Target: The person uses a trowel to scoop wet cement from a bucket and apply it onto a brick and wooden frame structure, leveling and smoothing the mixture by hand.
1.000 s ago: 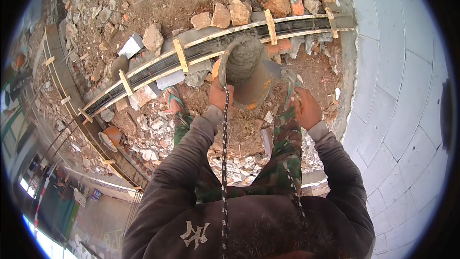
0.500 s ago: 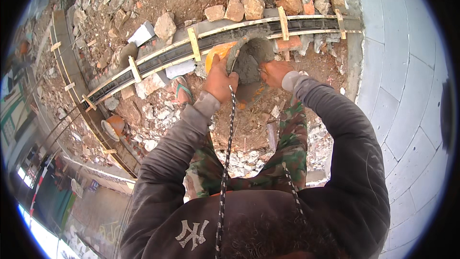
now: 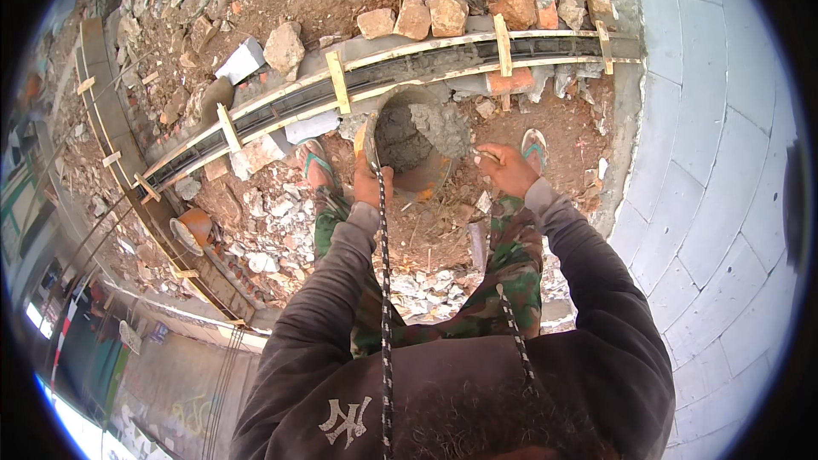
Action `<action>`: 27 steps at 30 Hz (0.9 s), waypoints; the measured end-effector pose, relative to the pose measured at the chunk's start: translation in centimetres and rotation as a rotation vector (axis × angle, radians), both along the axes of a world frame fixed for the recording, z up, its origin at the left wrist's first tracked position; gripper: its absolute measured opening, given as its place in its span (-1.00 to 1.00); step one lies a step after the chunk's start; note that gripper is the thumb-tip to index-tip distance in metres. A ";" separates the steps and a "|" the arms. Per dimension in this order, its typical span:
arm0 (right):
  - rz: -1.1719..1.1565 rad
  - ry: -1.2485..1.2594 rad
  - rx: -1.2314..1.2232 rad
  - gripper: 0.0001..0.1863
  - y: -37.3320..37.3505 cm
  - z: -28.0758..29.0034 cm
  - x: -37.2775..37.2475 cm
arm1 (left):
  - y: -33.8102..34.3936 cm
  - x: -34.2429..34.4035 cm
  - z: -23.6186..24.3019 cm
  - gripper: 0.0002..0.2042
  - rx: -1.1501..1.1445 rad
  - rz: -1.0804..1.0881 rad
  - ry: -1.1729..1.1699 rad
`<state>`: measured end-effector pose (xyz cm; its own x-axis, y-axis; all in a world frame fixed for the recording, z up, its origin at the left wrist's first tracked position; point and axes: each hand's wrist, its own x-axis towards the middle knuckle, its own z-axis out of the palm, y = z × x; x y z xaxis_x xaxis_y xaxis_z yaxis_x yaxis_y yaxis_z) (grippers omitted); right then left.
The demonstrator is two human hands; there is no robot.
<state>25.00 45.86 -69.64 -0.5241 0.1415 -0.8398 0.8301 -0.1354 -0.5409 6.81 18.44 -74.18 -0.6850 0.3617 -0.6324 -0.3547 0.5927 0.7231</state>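
An orange bucket (image 3: 360,138) smeared with cement stands between my feet, tilted, its mouth facing up toward me. Grey wet concrete (image 3: 400,136) lies inside, and a lump of concrete (image 3: 445,124) sits at the mouth's right side. My left hand (image 3: 371,183) grips the bucket's left rim, partly behind a hanging hoodie cord (image 3: 385,247). To the right of the bucket, my right hand (image 3: 509,169) is closed, fingers curled toward the lump; what it holds is hidden. Just beyond lies a narrow wooden formwork channel (image 3: 417,68), with wet concrete in its middle stretch.
Wooden slats (image 3: 338,83) bridge the formwork. Stones (image 3: 413,17) line its far side, and broken rubble (image 3: 281,204) covers the ground at left. Another orange bucket (image 3: 194,226) lies on its side beside a second form (image 3: 162,238). Grey paving (image 3: 707,162) runs along the right.
The bucket has come back from the formwork toward me, and concrete now shows in the channel. My right hand has left the bucket's mouth, moving right and nearer.
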 end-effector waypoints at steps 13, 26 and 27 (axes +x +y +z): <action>-0.246 -0.326 -0.266 -0.73 4.8 -2.2 -13.3 | -4.5 -1.7 1.1 -0.48 -0.159 -0.088 0.307; 1.084 0.061 0.605 -0.57 -2.3 10.5 -12.1 | 2.8 -3.3 18.9 -0.25 -0.013 -0.408 0.188; 1.089 0.068 0.600 -0.57 -2.2 9.7 -11.6 | 2.7 -3.3 18.6 -0.23 -0.002 -0.410 0.217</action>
<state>13.39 43.63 -59.97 -0.6488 -0.0421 -0.7598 0.3235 0.8884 -0.3256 3.47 21.16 -55.61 -0.6021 0.6293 -0.4915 0.0687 0.6541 0.7533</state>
